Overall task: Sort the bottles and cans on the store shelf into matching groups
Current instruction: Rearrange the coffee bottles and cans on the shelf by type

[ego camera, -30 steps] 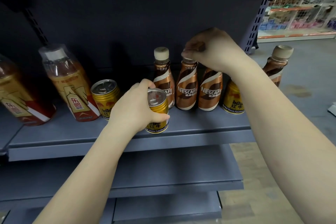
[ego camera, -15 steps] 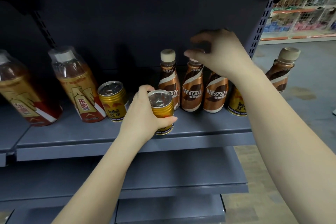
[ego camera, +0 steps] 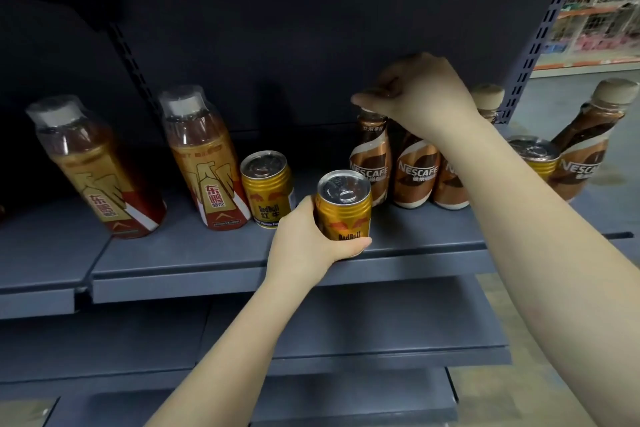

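Note:
My left hand (ego camera: 304,239) grips a gold Red Bull can (ego camera: 344,208) near the front edge of the grey shelf (ego camera: 207,279). A matching can (ego camera: 266,189) stands just left of it, and another (ego camera: 533,156) shows behind my right forearm. My right hand (ego camera: 422,94) reaches over a row of brown Nescafe bottles, its fingers curled on the cap of the leftmost one (ego camera: 372,163). Two more Nescafe bottles (ego camera: 415,173) stand right of it, one cap (ego camera: 488,97) pokes out behind my wrist, and one bottle (ego camera: 585,149) stands at the far right.
Two tall amber bottles with red and gold labels (ego camera: 100,166) (ego camera: 204,163) stand at the shelf's left. A dark back panel closes the rear. Lower grey shelves (ego camera: 346,340) sit beneath. An upright post (ego camera: 540,28) marks the right end, with the store aisle beyond.
My right hand lifted off the middle Nescafe cap, opened its fingers, and now closes on the leftmost bottle's cap. My left hand still holds the gold can by the shelf front.

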